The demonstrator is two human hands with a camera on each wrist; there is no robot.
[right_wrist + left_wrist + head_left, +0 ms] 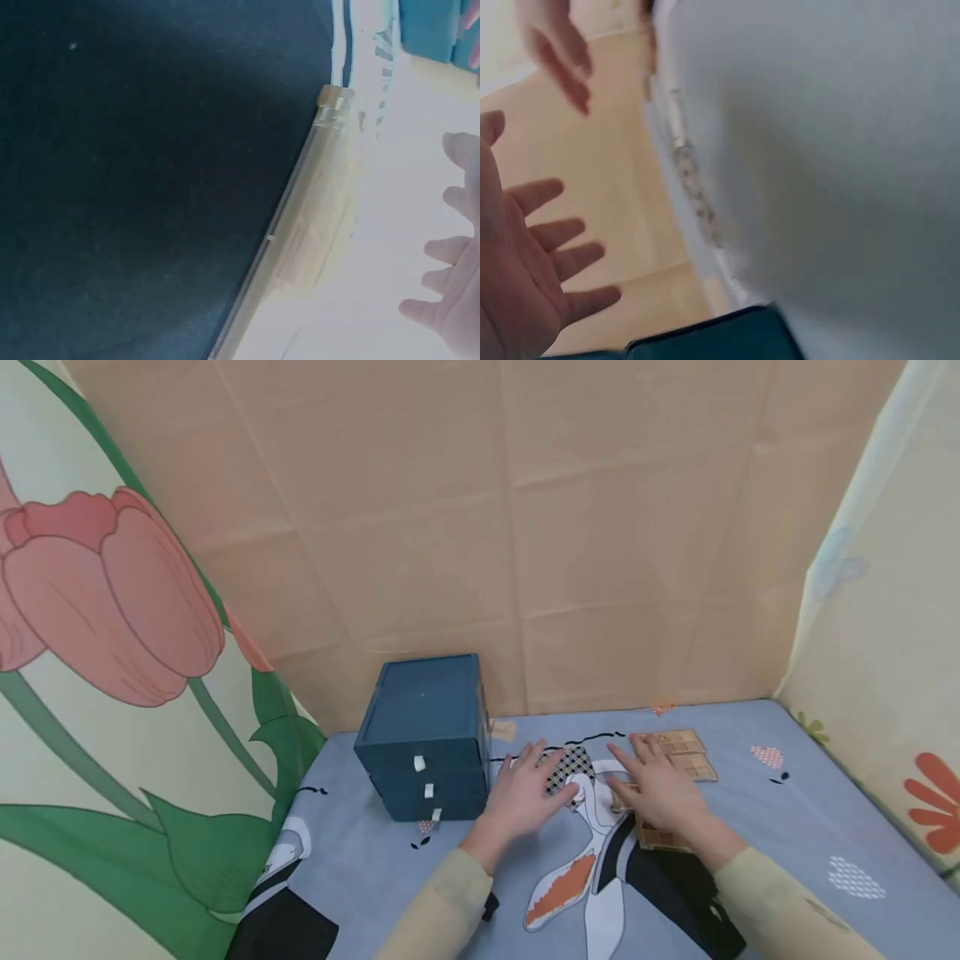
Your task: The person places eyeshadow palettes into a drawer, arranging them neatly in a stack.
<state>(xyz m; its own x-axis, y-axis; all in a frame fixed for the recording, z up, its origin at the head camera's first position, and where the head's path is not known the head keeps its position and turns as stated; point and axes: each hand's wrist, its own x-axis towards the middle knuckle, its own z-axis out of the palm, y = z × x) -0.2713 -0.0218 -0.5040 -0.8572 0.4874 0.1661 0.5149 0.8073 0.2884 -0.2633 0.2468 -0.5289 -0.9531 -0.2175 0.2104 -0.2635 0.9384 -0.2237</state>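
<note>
While one brown compartmented case [657,837] lies nearest, partly hidden below the right hand [660,789], that hand's fingers stretch out, spread. The left hand [525,793], fingers likewise spread, is beside the dark blue drawer box [423,702]. Two similar cases [682,742] lie around and beyond the right fingertips, on the blue patterned cloth [795,827], before a tan backdrop [420,527].

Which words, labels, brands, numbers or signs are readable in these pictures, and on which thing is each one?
None can be read.
Blue drawer box: no lettering visible on it or its white tabs.
Brown compartmented cases: any marking is too small to read.
Blue tablecloth: printed pictures, no readable words.
</note>
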